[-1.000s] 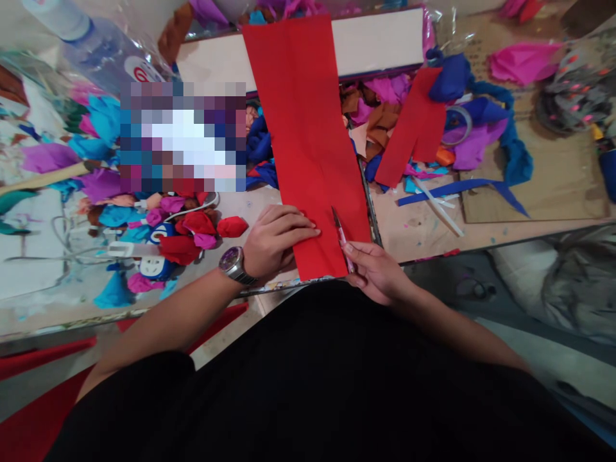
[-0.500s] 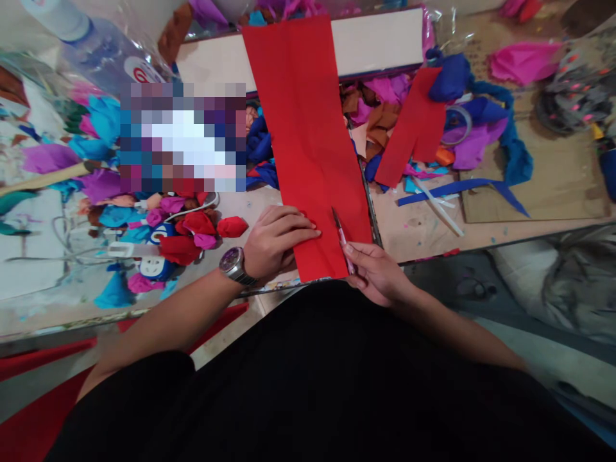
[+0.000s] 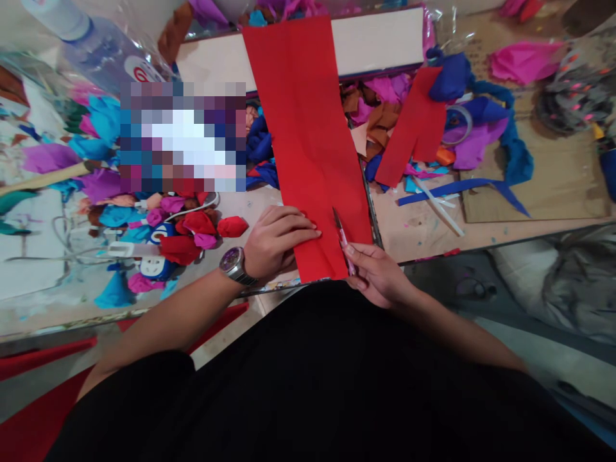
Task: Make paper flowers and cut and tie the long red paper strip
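Presently, your left hand (image 3: 274,240) lies on the lower left part of the red sheet (image 3: 310,141), its fingers extended and resting on the surface, not closed round anything; the thumb is partly hidden. A metal watch (image 3: 231,264) is on that wrist. Your right hand (image 3: 378,269) has its fingers closed on the handles of small scissors (image 3: 343,240), the blades pointing away from your body over the sheet, to the right of the left fingertips. How far the blades are parted cannot be told.

The sheet runs from beneath the left fingers to the far side of the table (image 3: 418,234), where its far end lies across a long white box (image 3: 378,42). Left of the left fingers, noted near the wrist: a crumpled red piece (image 3: 232,226), and beyond it a blue and white power strip (image 3: 153,264). Beyond the right fingers, to the right, are a cut red piece (image 3: 409,128), a blue strip (image 3: 447,190) and a roll of tape (image 3: 457,125). Farther right of those fingers lies flat cardboard (image 3: 548,192). A bottle (image 3: 103,54) stands well beyond the left fingers, toward the far left.
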`<action>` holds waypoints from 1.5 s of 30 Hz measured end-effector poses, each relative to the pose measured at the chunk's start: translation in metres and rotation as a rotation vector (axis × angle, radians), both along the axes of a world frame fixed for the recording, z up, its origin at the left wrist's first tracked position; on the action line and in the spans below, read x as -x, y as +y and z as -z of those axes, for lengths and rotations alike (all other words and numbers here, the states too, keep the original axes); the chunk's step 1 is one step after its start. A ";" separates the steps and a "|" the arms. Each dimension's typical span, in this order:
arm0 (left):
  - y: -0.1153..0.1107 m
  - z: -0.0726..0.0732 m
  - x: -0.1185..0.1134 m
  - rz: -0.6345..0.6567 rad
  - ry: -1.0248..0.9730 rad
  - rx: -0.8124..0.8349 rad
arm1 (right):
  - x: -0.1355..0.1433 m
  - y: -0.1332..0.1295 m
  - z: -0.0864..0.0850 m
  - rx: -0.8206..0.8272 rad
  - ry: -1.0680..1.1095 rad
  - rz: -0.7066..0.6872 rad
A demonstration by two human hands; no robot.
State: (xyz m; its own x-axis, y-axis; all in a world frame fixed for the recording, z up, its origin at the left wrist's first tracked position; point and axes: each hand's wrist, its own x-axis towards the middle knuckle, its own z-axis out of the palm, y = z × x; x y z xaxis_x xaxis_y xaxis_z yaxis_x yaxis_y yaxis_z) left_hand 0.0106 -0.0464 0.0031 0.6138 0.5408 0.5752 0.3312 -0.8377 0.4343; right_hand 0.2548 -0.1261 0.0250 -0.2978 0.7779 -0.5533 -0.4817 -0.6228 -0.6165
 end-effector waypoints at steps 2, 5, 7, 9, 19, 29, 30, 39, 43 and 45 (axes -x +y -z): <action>0.000 0.000 0.000 0.002 0.002 -0.004 | -0.001 -0.001 -0.001 0.001 0.002 -0.003; 0.000 0.000 0.001 -0.003 0.011 0.004 | -0.002 -0.003 -0.002 0.006 0.001 -0.007; 0.000 0.000 0.001 -0.008 0.012 0.008 | -0.003 -0.004 -0.002 0.013 -0.003 -0.009; 0.000 0.001 0.001 -0.007 0.009 0.007 | -0.003 -0.005 -0.002 0.021 -0.004 -0.005; 0.000 0.001 0.001 -0.005 0.008 -0.006 | -0.002 -0.004 -0.002 0.021 0.007 0.004; -0.001 0.000 0.002 0.010 0.008 -0.007 | 0.000 -0.004 -0.001 0.014 0.004 0.006; -0.001 0.000 0.002 0.009 0.010 -0.002 | 0.000 -0.003 -0.001 0.013 0.003 0.006; -0.004 -0.002 0.003 0.015 0.026 0.007 | 0.002 0.000 -0.004 0.015 -0.015 -0.001; -0.004 -0.002 0.003 0.008 0.039 0.013 | 0.003 0.001 -0.005 0.019 -0.015 0.006; -0.003 -0.002 0.003 0.008 0.035 0.005 | 0.002 0.000 -0.005 0.026 -0.016 0.012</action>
